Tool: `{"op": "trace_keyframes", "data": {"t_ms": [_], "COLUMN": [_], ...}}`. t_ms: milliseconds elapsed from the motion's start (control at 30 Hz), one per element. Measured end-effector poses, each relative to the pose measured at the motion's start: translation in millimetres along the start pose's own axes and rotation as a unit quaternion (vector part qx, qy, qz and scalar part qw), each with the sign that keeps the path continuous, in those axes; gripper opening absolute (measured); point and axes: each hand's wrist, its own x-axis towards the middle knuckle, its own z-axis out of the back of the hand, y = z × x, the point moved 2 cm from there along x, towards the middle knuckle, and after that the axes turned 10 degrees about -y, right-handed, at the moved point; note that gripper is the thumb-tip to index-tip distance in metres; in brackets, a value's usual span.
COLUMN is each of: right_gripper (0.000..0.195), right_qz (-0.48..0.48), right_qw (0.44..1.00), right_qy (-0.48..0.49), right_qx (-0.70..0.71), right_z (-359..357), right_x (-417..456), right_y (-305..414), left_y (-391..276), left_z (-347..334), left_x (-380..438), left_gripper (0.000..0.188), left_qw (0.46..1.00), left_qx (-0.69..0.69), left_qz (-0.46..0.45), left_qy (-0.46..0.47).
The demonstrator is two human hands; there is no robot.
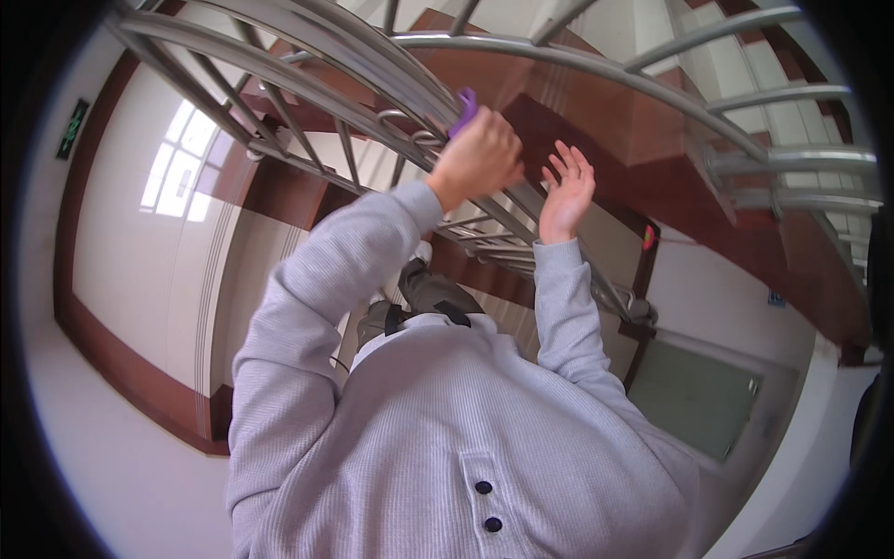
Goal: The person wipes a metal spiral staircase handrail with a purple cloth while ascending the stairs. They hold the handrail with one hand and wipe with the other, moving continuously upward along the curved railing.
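Observation:
My left hand (480, 155) is closed around a purple cloth (464, 114), most of which is hidden by the fingers. It is at the stainless steel handrail (391, 66) of the stair railing; whether the cloth presses on the metal cannot be told. To its right, my right hand (569, 192) is raised with the palm turned up and the fingers apart, holding nothing. Part of the railing passes behind both hands.
Tiled stairs (503, 290) with dark red edges run below the railing around my feet. More steps (761, 77) rise at upper right behind metal bars (594, 66). A pale green door (688, 395) is at lower right. A green exit sign (72, 129) hangs at left.

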Motion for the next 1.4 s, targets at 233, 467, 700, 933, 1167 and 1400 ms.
{"op": "trace_keyframes", "data": {"t_ms": [233,467,700,933,1167,1400], "right_gripper": [0.038,0.036,0.034,0.030,0.030,0.029], "right_qz": [0.001,-0.028,-0.008,0.005,-0.004,0.025], "right_qw": [0.994,0.986,0.980,0.982,0.993,0.994], "right_qy": [0.099,0.162,0.197,0.189,0.107,0.068], "right_qx": [0.040,0.020,0.007,-0.026,-0.048,-0.077], "right_z": [-35,-59,-68,-61,-18,23], "right_x": [55,49,35,0,-23,-46], "right_y": [-11,-14,-7,1,11,23], "left_y": [16,12,-22,-19,-3,-5], "left_z": [-2,-6,-5,18,0,-26], "left_x": [-49,-41,-44,-87,-140,-58], "left_gripper": [0.073,0.097,0.084,0.033,0.040,0.062], "left_qw": [0.995,0.826,0.624,0.390,0.283,0.508], "left_qx": [-0.023,-0.144,-0.352,-0.473,-0.507,-0.389], "left_qz": [0.063,0.423,0.547,0.622,0.646,0.634], "left_qy": [-0.077,-0.344,-0.432,-0.487,-0.497,-0.434]}}
